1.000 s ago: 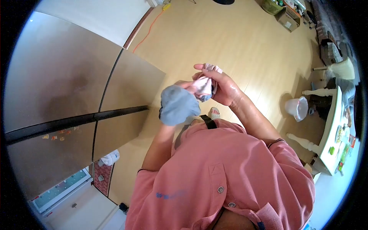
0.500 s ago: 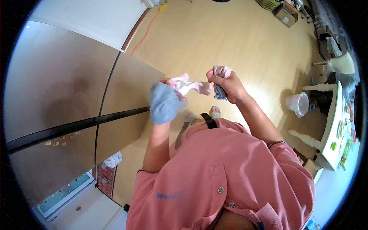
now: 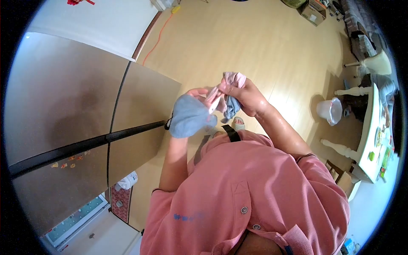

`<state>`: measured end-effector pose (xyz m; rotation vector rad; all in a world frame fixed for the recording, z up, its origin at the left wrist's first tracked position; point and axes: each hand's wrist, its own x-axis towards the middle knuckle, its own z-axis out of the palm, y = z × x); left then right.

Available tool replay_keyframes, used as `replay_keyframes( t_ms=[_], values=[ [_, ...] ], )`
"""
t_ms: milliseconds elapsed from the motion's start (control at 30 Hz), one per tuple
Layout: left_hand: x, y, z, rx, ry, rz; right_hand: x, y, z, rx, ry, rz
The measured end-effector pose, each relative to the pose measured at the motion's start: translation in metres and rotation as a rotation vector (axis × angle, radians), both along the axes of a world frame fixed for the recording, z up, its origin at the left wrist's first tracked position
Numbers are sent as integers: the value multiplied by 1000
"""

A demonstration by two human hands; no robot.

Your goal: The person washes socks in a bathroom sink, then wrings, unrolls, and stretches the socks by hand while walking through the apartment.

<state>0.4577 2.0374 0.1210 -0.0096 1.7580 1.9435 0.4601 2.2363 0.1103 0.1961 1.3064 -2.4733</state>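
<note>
White bin (image 3: 324,109): on the floor, near the worktop (image 3: 364,166); contents unclear.
Cardboard box (image 3: 313,16): top right, beside a green basket (image 3: 293,2).
Left hand (image 3: 198,92): under blue-grey cloth (image 3: 187,117), grip holding pink-white cloth (image 3: 215,103) between the hands.
Right hand (image 3: 251,100): grip closed around bunched pink-and-grey cloth (image 3: 232,106).
Brown cabinet (image 3: 72,97): large, its edge near the left hand.
Pale floor (image 3: 238,38): spreads beyond both hands.

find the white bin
In the head view, the white bin stands on the floor at right, between the right hand and the white table.
</note>
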Motion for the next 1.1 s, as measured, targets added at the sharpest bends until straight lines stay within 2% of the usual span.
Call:
replay_keyframes(
  t_ms=[67,100,133,167,200,267,300,333,367,433,533,567,633,700,767,867,900,967,1000,1067,1100],
  values=[
    [-3,6,17,-321,25,-145,2,3,12,-93,-78,109],
    [-14,7,26,-792,353,-573,3,0,16,-93,-74,118],
    [-19,0,-1,-560,315,-398,5,-3,21,-92,-70,127],
    [-19,-13,-52,-327,271,-223,6,-5,25,-1,-109,91],
    [-19,-11,-52,-96,225,-47,6,-6,20,98,-30,100],
    [-13,-9,-47,-173,134,6,2,-8,3,294,132,116],
    [-13,-6,-45,-205,83,31,0,-5,6,609,175,198],
    [-12,-3,-42,-236,32,55,-1,-6,9,766,220,177],
    [-9,2,-38,-157,-28,125,-1,-9,12,923,265,157],
    [-1,15,-13,1,-146,268,2,-13,-3,1071,451,72],
    [4,13,-11,-447,189,112,2,-17,0,599,94,184],
    [4,11,-11,-596,305,61,2,-22,-3,501,114,124],
    [3,8,-9,-896,536,-46,5,-24,17,465,41,240],
    [1,-8,-54,-660,537,-140,10,-25,19,347,2,293],
    [3,-13,-56,-429,552,-234,12,-24,20,538,130,278],
    [2,-12,-54,110,-109,54,10,-22,-2,781,209,239],
    [3,-14,-73,239,-131,160,7,-21,-3,832,187,254],
    [6,0,-68,242,-101,282,1,-19,-26,884,174,199],
    [7,5,-63,243,-85,344,0,-20,-20,875,136,217],
    [12,9,-32,59,-35,354,-1,-22,-2,854,61,251],
    [12,7,-29,-123,185,258,0,-22,-3,892,90,243]
  ],
)
